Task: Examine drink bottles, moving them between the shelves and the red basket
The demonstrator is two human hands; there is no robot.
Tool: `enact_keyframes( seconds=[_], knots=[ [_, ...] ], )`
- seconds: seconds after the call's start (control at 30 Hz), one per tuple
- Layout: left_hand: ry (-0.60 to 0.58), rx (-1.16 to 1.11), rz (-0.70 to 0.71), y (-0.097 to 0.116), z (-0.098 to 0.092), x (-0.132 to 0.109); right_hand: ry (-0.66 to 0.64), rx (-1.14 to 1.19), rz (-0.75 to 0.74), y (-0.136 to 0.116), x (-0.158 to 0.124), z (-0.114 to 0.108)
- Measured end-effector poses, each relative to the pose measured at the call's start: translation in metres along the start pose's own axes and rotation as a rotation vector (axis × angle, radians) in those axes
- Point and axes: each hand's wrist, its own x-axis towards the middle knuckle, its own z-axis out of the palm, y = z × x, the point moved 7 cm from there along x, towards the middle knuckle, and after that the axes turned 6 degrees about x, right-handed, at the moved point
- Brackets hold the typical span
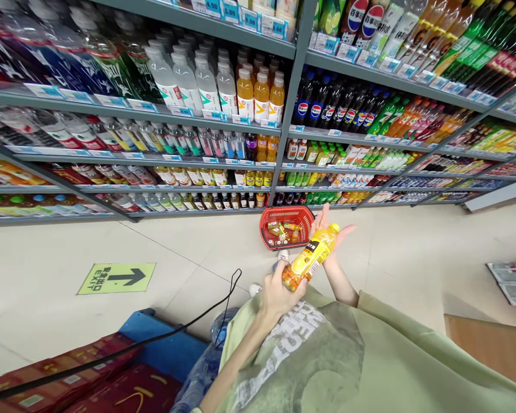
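- My left hand (278, 291) grasps the base end of a juice bottle (312, 256), thumb and fingers wrapped around its lower part.
- My right hand (339, 237) is opened out at the cap end, fingers and thumb spread, clenched on nothing; I cannot tell whether its palm touches the bottle.
- The bottle is held in front of the shirt (391, 355), clear of the floor (382, 252).
- The relation I judge to matter most: the bottle's long axis runs slantwise between the two hands, base in the left, yellow cap forward and to the right, beside the spread right hand.
- The red basket (264, 232) stands on the floor beyond the bottle, near the front edge of the lowest shelf (206, 211). More bottles (274, 228) lie in it, well below hand level as I read the view.
- In my view the right hand is nearer the basket, its fingers overlapping the basket's right end; the left hand alone has a firm hold.
- Hidden from me: the underside of the bottle, most of the right palm behind it, and the basket's right corner.
- A shoe (282, 254) shows only partly below the basket's near rim.
- The labels in the basket are too small to read, and I cannot tell how steeply the held bottle tilts.
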Motion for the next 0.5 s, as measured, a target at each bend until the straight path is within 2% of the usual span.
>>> enact_keyframes(
  seconds=[0.2, 0.4, 0.5],
  knots=[
    [-0.07, -0.126, -0.111, -0.005, 0.004, 0.0, -0.023, -0.036, -0.009, 0.001, 0.004, -0.001],
    [-0.266, -0.617, -0.341, -0.012, 0.028, -0.008, -0.023, -0.033, -0.037, -0.001, 0.007, 0.003],
    [-0.345, -0.783, -0.462, -0.013, 0.039, -0.011, 0.031, -0.056, -0.062, -0.004, 0.005, -0.001]
  ],
)
